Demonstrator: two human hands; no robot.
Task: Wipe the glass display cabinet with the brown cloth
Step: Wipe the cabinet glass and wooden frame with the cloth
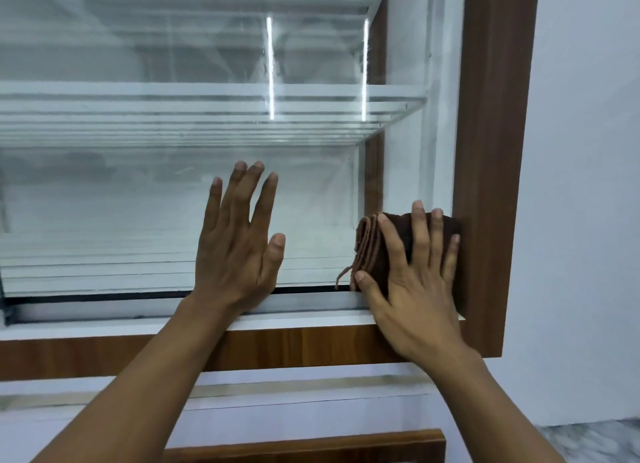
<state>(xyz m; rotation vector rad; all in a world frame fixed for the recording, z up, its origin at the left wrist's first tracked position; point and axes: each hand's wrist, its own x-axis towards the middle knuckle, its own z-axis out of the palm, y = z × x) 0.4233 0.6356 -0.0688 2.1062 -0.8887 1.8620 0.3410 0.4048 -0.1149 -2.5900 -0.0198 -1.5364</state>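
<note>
Right hand (415, 282) flat, pressing the brown cloth (372, 244) into the glass (138, 203) corner, left hand (239, 241) spread wide, bracing the pane.

Two hands (239, 251) (415, 289), one cloth (372, 248), one cabinet (491, 151)

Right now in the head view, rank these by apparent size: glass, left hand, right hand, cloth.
1. glass, by far the largest.
2. left hand and right hand look about alike, so they are not ranked against each other.
3. cloth, the smallest as seen, though partly hidden under the right hand.
</note>
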